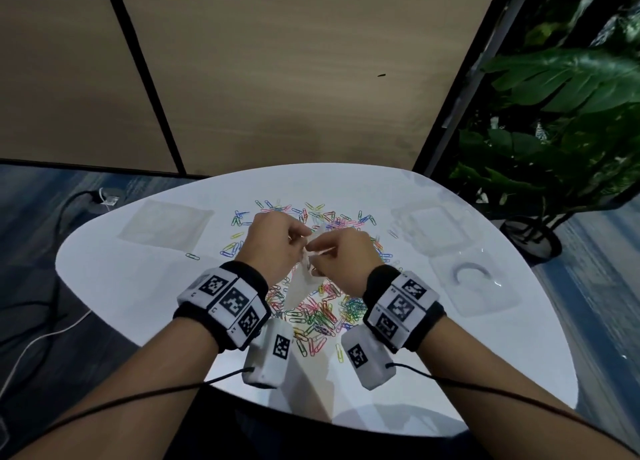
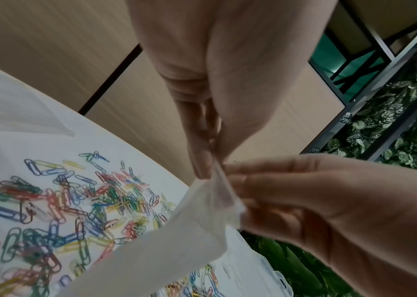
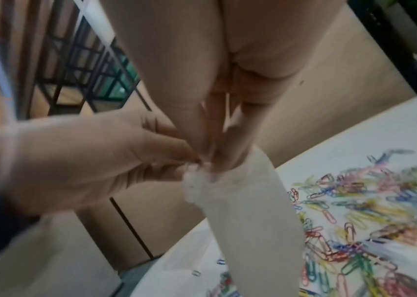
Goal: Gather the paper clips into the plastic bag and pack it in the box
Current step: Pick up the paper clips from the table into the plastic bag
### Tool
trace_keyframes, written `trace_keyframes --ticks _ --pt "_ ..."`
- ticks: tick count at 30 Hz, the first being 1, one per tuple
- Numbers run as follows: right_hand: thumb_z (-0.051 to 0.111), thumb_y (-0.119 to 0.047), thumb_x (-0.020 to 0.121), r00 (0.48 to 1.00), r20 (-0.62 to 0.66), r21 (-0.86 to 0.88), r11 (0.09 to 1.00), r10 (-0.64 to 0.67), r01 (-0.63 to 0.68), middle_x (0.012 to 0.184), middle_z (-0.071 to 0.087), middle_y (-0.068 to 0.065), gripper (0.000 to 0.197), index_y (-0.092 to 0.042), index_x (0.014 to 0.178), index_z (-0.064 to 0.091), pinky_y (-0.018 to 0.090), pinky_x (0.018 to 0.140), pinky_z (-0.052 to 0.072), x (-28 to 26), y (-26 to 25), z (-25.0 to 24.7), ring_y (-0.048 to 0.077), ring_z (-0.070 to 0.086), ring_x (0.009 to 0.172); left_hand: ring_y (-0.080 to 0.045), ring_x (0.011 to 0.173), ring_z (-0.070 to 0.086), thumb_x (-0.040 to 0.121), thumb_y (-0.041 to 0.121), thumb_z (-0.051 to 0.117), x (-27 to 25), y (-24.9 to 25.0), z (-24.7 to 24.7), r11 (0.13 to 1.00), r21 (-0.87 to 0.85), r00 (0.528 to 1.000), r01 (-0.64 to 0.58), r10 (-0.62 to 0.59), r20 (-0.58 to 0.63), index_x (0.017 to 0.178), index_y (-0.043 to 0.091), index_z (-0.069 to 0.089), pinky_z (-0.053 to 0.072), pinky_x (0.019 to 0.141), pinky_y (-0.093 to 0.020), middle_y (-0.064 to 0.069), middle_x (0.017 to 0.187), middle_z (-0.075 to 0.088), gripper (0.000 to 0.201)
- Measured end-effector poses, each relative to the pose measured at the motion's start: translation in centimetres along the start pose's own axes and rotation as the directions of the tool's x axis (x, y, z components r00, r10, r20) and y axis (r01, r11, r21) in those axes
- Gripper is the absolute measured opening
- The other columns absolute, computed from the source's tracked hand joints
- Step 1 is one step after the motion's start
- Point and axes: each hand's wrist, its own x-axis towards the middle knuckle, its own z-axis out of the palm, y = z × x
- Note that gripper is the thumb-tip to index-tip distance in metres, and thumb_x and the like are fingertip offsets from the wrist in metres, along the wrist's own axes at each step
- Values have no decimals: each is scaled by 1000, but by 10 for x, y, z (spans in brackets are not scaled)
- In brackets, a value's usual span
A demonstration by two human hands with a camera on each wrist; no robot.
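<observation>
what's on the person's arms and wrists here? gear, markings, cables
Bare forearms, no sleeves or gloves. Each wrist wears a black band carrying white blocks printed with black square fiducial tags: left wrist, right wrist. A white boxy module with its own tag hangs under each wrist. A thin black cable runs back from each module along the forearm.

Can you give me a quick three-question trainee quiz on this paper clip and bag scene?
1. True or false: the paper clips are already inside the plastic bag.
2. Which holds the bag's top edge? A) left hand only B) right hand only C) both hands
3. Fill in: the clear box sits on the table's ___ side.

Key: 1 false, they lie loose on the table. 2 C. 3 right.
</observation>
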Motion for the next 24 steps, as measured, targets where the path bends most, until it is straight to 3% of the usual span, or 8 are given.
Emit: trace_keyframes --ticks 3,5,7,9,11,14,17,24 --pt "63 0 90 1000 3 394 919 -25 22 85 74 12 12 -6 91 74 40 73 62 1 5 -18 24 74 76 -23 82 72 90 6 68 1 -2 -4 1000 1 999 0 0 -52 106 11 81 60 86 -30 -9 96 78 21" --pt "64 -1 90 998 -56 386 922 43 -18 90 73 11 13 -8 93 74 38 71 62 4 24 -33 27 72 81 -24 78 72 91 4 67 2 -4 -10 999 -28 996 22 -25 -85 106 9 80 59 85 -28 -11 91 78 21" --pt "68 -13 89 986 -47 -100 981 160 -164 113 70 10 23 -12 112 70 35 86 58 5 62 -42 26 69 99 -25 79 73 91 3 66 3 -7 -17 998 -50 994 28 -34 -108 106 8 81 59 87 -29 -11 88 78 21" --pt "70 -33 87 928 56 -625 738 367 -254 142 51 12 61 -14 140 48 34 105 45 2 104 -37 27 53 127 -24 81 73 91 6 67 3 -9 -22 998 -52 991 32 -39 -129 107 9 81 59 89 -29 -9 91 79 21" --pt "71 -44 83 857 113 -730 627 502 -271 154 31 16 91 -14 153 20 38 110 40 -6 132 -21 31 39 139 -23 81 72 91 8 67 3 -12 -25 999 -42 990 33 -38 -133 108 10 80 58 88 -28 -8 93 79 22" --pt "66 -41 87 890 123 -685 686 440 -244 157 24 18 92 -25 155 6 44 109 41 -10 148 9 35 36 140 -24 84 73 91 10 68 2 -16 -25 999 -9 992 36 -37 -125 108 10 80 56 87 -26 -8 96 79 21" --pt "59 -26 93 942 108 -740 659 318 -138 159 17 16 73 -29 153 17 45 105 46 -8 145 33 38 37 138 -23 87 72 91 13 68 2 -21 -24 998 18 991 60 -58 -124 110 10 79 52 86 -23 -8 100 78 22" --pt "48 5 91 987 97 -794 608 131 -3 112 62 15 24 -3 106 65 34 84 52 3 132 32 28 62 100 -18 76 63 92 11 68 4 -26 -21 994 88 994 58 -49 -98 106 9 80 51 82 -23 -9 98 78 19"
